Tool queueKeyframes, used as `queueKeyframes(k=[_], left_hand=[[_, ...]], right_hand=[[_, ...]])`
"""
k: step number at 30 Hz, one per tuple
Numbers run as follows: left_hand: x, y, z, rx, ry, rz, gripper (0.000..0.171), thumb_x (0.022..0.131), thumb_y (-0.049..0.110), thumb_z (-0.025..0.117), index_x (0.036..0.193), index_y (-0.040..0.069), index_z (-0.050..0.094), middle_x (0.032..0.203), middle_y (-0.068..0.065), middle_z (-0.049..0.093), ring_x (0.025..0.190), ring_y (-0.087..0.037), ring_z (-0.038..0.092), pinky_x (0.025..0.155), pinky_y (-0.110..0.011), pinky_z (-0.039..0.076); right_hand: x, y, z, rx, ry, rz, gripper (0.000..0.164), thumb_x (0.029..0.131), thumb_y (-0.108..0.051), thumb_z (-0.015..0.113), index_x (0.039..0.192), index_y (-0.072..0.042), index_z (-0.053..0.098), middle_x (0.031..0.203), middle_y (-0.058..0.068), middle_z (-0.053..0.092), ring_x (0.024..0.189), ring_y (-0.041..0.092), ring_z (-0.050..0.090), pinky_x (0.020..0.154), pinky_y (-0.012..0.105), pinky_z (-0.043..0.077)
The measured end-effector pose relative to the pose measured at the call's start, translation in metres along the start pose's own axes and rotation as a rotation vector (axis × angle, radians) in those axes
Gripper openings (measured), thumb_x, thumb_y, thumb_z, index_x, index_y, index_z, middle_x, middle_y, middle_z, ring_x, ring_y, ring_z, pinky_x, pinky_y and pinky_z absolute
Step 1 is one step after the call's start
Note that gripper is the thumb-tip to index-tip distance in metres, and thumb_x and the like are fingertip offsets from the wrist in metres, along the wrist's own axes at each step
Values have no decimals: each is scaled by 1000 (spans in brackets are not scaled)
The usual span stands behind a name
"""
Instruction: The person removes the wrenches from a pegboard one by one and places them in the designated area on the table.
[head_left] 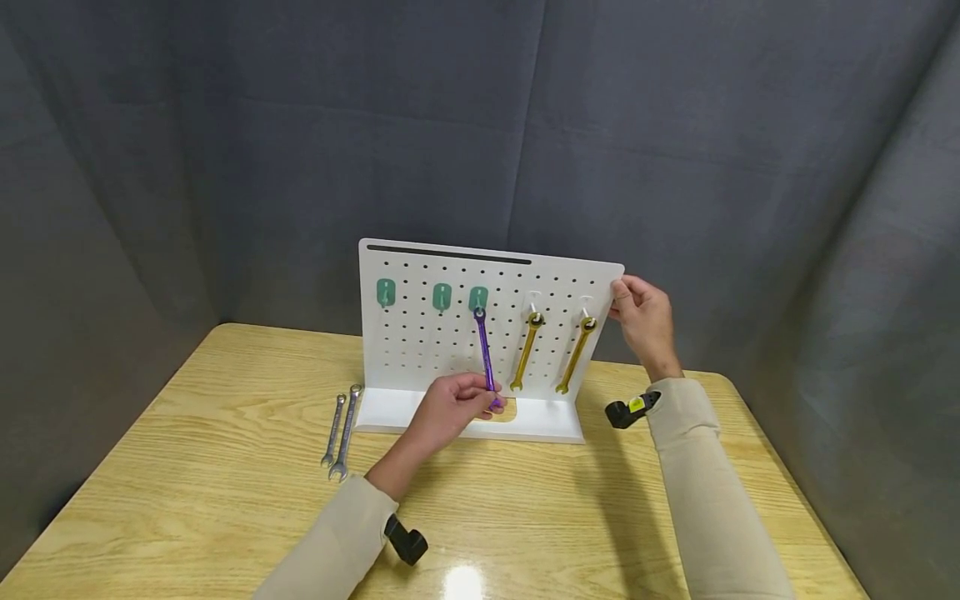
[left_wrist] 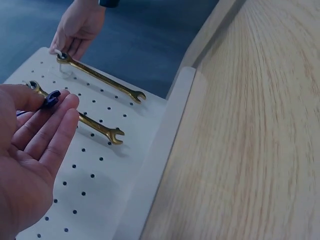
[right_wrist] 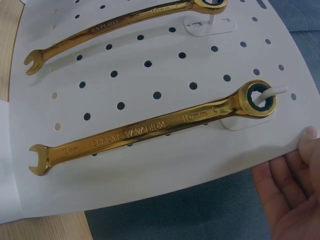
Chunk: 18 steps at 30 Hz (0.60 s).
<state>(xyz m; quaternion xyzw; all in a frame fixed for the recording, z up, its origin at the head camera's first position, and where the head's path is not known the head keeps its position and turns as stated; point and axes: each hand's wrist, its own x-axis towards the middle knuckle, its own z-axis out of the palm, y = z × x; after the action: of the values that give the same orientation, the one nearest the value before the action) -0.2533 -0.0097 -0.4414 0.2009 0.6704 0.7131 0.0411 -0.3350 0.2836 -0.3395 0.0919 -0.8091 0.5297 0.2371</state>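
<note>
Pinching the lower end of a slim purple metal wrench (head_left: 485,354) between thumb and fingers with the left grip (head_left: 450,407). Running up and away from that grip along its long axis, leaning slightly left, with the ring end right at the prong of the rightmost green plastic hook (head_left: 478,293); impossible to tell threaded from merely touching. Well apart from the purple wrench, grasping the right edge of an upright white perforated board (head_left: 405,379) with the right grip (head_left: 648,323), thumb in front, fingers behind.

Seeing no container as such, only hooks for holders. Carrying, to the right of the purple wrench, a gold-coloured metal wrench (head_left: 527,352) and a second gold-coloured metal wrench (head_left: 576,357), each hung by its ring on a white hook, open end down. Showing two more green hooks farther left. Also lying side by side, on the pale wood-grain bench (head_left: 210,467) left of the board, two silver metal wrenches (head_left: 347,432).
</note>
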Motion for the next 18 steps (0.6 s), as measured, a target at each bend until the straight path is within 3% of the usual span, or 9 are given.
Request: queueKeyframes(k=[10, 18], left_hand=[[-7, 18, 2, -19, -28, 8, 15, 100, -1, 63, 110, -12, 68, 101, -24, 74, 92, -28, 75, 82, -35, 63], [-9, 25, -2, 0, -37, 10, 15, 101, -2, 62, 111, -12, 68, 100, -23, 74, 92, -29, 75, 83, -35, 62]], right_hand=[[-1, 1, 0, 7, 8, 10, 37, 108, -22, 55, 126, 9, 66, 119, 24, 69, 90, 3, 68, 90, 34, 59], [-1, 0, 0, 1, 6, 11, 37, 108, -22, 55, 126, 9, 66, 118, 24, 69, 90, 4, 68, 89, 32, 60]])
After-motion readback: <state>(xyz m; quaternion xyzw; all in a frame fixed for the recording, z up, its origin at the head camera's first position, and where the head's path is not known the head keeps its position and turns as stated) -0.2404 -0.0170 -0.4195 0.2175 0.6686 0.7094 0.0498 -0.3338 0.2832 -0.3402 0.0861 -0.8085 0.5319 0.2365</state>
